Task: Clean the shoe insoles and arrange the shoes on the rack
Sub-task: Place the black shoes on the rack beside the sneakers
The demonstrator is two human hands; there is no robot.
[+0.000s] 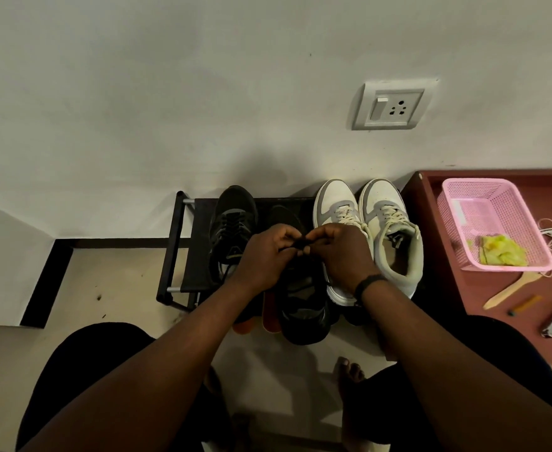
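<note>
Judging by how things lie, the task looks late in its course: the black shoe rack (183, 256) against the wall in the middle of the frame already bears a pair of white-and-grey sneakers (369, 236) side by side at its right end and one black sneaker (232, 230) toward its left, all toes to the wall. What seems left is the second black sneaker (304, 305), which sits centre frame with its heel hanging over the rack's near edge; it wants its lace finished and a push inward. Whether the insoles are cleaned cannot be read here, though two reddish flat pieces (268, 316), possibly insoles, peep out beside that shoe low in the middle. It is dark mesh with grey panels, its tongue hidden by the hands. The left hand (264, 256) and right hand (343, 252) meet above it, fingers of each curled narrow and pinching the black lace (301, 244) between them. At the right edge a maroon table (431, 223) carries a pink basket (496, 223) holding a yellow cloth (501, 254).
</note>
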